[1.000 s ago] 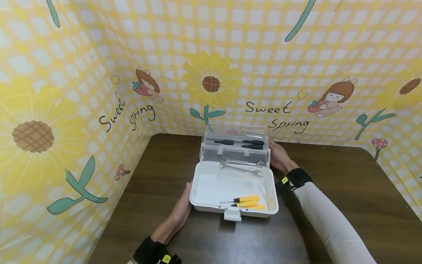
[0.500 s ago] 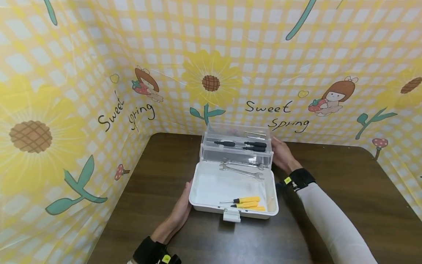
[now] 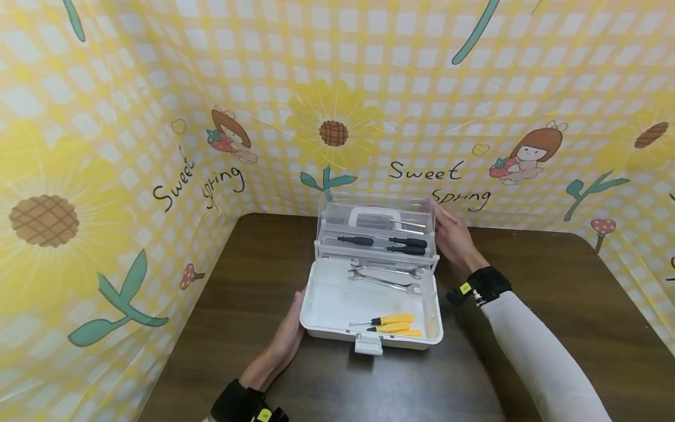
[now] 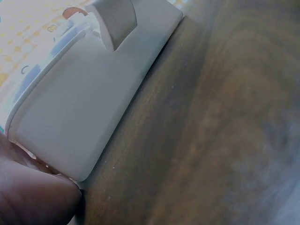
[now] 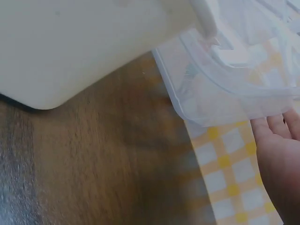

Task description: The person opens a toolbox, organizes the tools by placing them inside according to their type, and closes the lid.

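Note:
A white toolbox (image 3: 337,299) with a raised transparent lid (image 3: 375,202) stands on the table in the head view. My left hand (image 3: 287,331) rests against its left wall, and only part of that hand (image 4: 33,192) shows in the left wrist view. At the lid's right edge is my right hand (image 3: 453,237), its fingers touching the clear plastic from behind, as the right wrist view shows too. Inside the box lie two wrenches (image 3: 385,283) and several yellow-handled screwdrivers (image 3: 392,319). Black-handled screwdrivers (image 3: 407,242) lie in a clear tray of the lid part.
A front latch (image 3: 368,344) hangs down on the toolbox. Dark brown wood forms the table (image 3: 538,281). Behind and to the left rises a yellow checked cloth (image 3: 422,111) with printed flowers, close to the lid.
The transparent lid has tilted up, and its white handle now shows. My right hand has risen with it. My left hand has stayed at the box's left wall.

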Tool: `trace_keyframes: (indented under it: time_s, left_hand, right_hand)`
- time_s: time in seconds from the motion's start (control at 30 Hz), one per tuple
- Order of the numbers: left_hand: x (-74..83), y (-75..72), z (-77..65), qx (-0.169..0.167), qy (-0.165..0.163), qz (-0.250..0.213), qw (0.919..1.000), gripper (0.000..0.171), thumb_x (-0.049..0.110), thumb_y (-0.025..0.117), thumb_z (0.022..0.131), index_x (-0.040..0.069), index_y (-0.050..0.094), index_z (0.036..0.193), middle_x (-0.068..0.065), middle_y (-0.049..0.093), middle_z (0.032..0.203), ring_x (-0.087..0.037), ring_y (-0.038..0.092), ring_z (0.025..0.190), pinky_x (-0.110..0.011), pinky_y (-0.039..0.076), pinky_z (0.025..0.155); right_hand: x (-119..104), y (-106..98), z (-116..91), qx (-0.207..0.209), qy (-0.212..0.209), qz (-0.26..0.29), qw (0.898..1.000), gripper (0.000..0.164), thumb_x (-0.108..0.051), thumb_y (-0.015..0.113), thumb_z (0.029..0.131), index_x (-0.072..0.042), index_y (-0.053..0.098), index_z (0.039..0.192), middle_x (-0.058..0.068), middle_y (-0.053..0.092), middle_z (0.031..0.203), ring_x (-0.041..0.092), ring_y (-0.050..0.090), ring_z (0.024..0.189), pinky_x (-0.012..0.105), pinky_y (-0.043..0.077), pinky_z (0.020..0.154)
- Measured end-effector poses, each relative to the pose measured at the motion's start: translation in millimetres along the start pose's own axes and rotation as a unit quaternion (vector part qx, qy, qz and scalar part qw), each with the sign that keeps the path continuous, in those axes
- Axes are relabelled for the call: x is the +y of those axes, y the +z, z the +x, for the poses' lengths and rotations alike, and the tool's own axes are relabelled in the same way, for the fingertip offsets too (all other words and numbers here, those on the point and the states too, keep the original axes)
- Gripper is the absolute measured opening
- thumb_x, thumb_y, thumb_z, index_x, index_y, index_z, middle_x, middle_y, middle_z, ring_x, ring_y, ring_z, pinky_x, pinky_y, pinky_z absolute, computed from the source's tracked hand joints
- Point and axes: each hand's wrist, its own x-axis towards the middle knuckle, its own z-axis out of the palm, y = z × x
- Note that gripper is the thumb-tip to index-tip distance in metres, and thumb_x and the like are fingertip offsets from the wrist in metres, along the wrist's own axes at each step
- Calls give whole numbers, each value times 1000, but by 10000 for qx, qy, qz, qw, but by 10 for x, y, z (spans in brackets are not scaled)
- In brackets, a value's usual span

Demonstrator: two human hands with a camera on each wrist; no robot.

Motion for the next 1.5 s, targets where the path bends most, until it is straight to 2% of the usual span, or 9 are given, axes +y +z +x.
trace_keyframes:
  time_s: [0.1,0.27,0.5,0.67,0.73,0.87,1.07,1.23,1.5]
  left_hand:
    - [-3,-3,0,10,-34,12,10000,82,61,11,113,3,-5,169,-14,-8,178,-30,-10,163,-58,-4,129]
    - [13,-4,-7,38,-30,11,10000,82,60,11,113,2,-6,169,-16,-9,177,-32,-11,163,-60,-6,128]
    - [5,4,-19,88,-62,-41,9999,83,60,12,113,1,-5,168,-18,-7,177,-34,-9,163,-61,-5,128]
    - [16,-3,-20,88,-75,-36,9999,83,60,11,113,1,-4,168,-17,-6,177,-33,-8,163,-60,-5,129]
    - [13,-3,-19,66,-69,-20,10000,82,60,11,113,1,-5,168,-17,-6,177,-33,-8,163,-60,-5,129]
    - [7,-2,-13,58,-63,-20,10000,82,59,11,113,1,-4,169,-18,-6,177,-34,-8,163,-60,-5,128]
    - [16,-6,-16,106,-99,-7,9999,84,61,11,113,1,-4,168,-18,-6,177,-34,-8,163,-60,-5,129]
    - [35,-7,-19,124,-112,-2,9999,83,60,10,113,1,-5,168,-17,-7,177,-34,-8,163,-60,-5,129]
    - [24,4,-18,119,-104,-38,9999,83,61,11,113,1,-4,168,-17,-6,177,-34,-8,163,-60,-4,129]
  right_hand:
    - [-27,17,-43,-55,-223,79,9997,49,-21,45,116,-5,36,161,6,22,176,21,18,163,35,19,130]
    - [-82,62,-104,-177,-608,-155,9979,46,-20,46,116,-2,40,158,13,26,173,26,26,160,36,26,128]
    - [-156,119,-218,-106,-750,-300,9967,47,-27,53,113,-1,48,152,15,24,173,27,37,156,36,32,125]
    - [-190,168,-280,-152,-1028,-167,9944,41,-24,53,113,-3,53,149,20,24,171,24,47,150,34,38,122]
    - [-194,180,-310,-180,-1170,-90,9929,38,-21,51,114,-2,54,147,20,27,170,22,51,146,33,41,120]
    - [-205,207,-362,-197,-1416,-33,9897,34,-17,52,113,-1,57,143,12,45,163,18,57,141,32,45,116]
    - [-235,265,-434,-198,-1816,-74,9831,27,-9,51,113,0,66,133,19,51,157,22,60,138,37,47,113]
    - [-256,313,-484,-327,-2199,-9,9750,33,2,43,112,-1,74,123,12,64,147,23,61,137,42,46,113]
    - [-294,439,-548,231,-2350,-335,9711,25,0,52,110,2,74,120,12,70,139,23,66,129,42,52,107]
